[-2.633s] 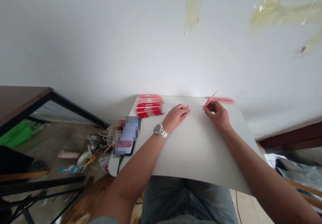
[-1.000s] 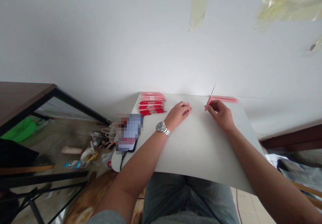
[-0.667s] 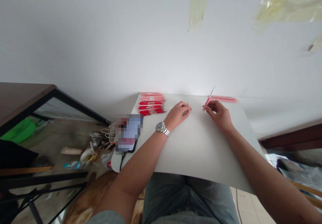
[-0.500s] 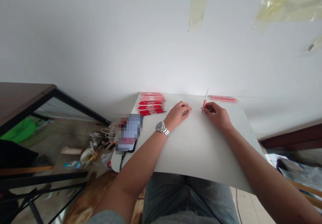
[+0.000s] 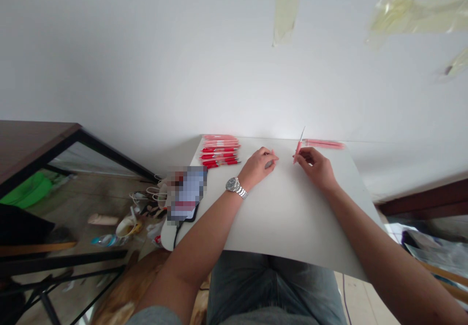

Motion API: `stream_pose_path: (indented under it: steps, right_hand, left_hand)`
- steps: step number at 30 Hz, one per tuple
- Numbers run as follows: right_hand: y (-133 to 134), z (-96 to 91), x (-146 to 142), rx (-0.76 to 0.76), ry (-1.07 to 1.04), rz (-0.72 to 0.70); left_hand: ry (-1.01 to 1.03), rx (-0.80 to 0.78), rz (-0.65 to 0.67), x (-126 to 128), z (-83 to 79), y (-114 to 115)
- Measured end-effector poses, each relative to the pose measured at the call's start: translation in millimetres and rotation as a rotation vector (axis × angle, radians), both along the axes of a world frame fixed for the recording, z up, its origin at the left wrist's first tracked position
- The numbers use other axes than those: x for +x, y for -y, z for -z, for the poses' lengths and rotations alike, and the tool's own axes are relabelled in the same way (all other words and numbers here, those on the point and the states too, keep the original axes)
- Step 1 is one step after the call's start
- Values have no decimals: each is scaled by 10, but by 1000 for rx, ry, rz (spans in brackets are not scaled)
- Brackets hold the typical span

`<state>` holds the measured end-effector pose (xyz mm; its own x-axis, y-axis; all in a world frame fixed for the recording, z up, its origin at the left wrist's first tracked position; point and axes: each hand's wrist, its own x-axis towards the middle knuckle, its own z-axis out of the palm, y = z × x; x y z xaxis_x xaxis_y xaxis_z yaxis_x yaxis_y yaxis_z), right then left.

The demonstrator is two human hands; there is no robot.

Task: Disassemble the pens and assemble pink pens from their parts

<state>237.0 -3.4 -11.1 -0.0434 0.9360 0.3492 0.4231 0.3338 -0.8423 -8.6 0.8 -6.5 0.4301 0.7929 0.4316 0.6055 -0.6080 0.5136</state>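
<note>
A white board [image 5: 288, 213] lies across my lap. My right hand [image 5: 315, 166] pinches a thin pink pen part with a pale tip [image 5: 299, 144], tilted upward. My left hand [image 5: 258, 165] rests on the board with fingers curled around a small pink piece [image 5: 272, 154]. The two hands are a short gap apart. A row of several red and pink pens [image 5: 219, 150] lies at the board's far left corner. A few pink pen parts [image 5: 324, 143] lie at the far right edge, just beyond my right hand.
A phone [image 5: 185, 193] with a cable sits on the board's left edge. A dark glass-topped table [image 5: 54, 144] stands at left, with a cup [image 5: 125, 226] and clutter on the floor. A white wall rises behind. Dark furniture [image 5: 420, 200] is at right.
My right hand has shifted slightly left toward my left hand, and the pen part it holds has swung from leaning right to more upright. My left hand has stayed put.
</note>
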Motion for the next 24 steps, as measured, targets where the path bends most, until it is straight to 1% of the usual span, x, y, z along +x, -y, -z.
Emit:
stream_pose_path:
  steps: [5, 10, 17, 24]
  right_hand:
    - [22, -16, -19, -6, 10, -10]
    - [24, -10, -15, -7, 8, -13]
    - [22, -7, -2, -10, 25, -5]
    - [25, -26, -2, -19, 26, 4]
  left_hand:
    - [-3, 3, -3, -6, -3, 0]
    - [-14, 8, -42, -12, -29, 10]
    - [-12, 15, -63, -14, -68, 40]
    - [-62, 22, -97, -34, -57, 31]
